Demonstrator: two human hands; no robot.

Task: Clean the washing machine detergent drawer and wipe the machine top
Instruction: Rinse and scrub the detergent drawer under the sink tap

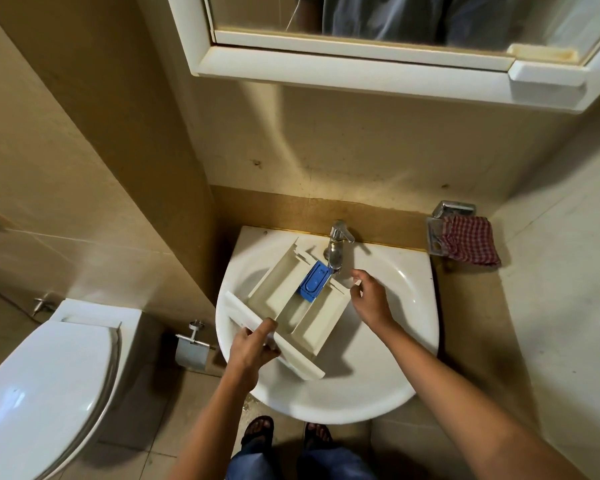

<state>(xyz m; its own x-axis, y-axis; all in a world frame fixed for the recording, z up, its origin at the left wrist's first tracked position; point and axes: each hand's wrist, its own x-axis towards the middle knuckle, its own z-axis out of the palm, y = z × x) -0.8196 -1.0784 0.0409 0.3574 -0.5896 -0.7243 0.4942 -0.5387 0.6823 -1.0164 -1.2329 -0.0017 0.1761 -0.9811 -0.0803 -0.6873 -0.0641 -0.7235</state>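
Observation:
A cream detergent drawer (284, 306) lies tilted over the white sink (378, 386), its far end under the metal tap (336, 247). A blue insert (313, 282) sits in its middle compartment, just below the spout. My left hand (253, 348) grips the drawer's front panel at the near left. My right hand (369, 299) hovers at the drawer's right edge near the tap, fingers apart, touching or almost touching the drawer's far right corner. I cannot tell whether water is running.
A red checked cloth (471, 244) hangs over a metal soap holder on the right wall. A white toilet (45, 386) stands at the left, with a paper holder (191, 351) beside the sink. A mirror cabinet (378, 57) overhangs above.

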